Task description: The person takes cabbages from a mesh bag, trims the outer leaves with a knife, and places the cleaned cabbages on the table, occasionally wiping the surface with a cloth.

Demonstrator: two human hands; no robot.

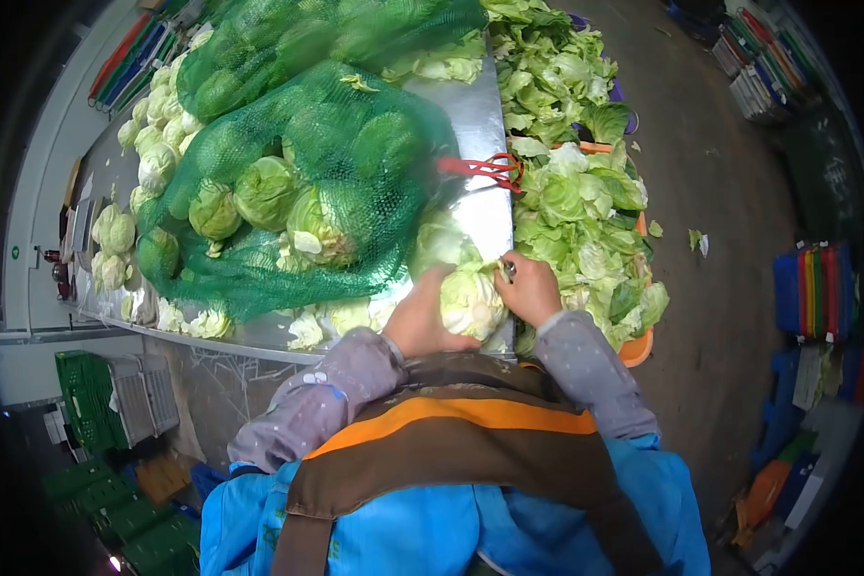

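Note:
A pale cabbage head [471,305] rests at the near edge of the metal table [478,115]. My left hand [422,317] is wrapped round its left side. At its upper right, my right hand [528,288] is closed, with a small dark thing showing between the fingers, too small to name. Just beyond and to the left lies a green net sack [394,154] with several cabbages; some show uncovered through its opening, such as one green cabbage [266,192]. A red tie [485,170] trails from the sack across the metal.
Loose leaves [586,206] fill an orange crate [636,349] right of the table. Trimmed heads [156,168] pile up at the far left. Another net sack [259,48] lies behind. Green crates [86,398] stand on the floor at lower left, colored crates [813,291] at right.

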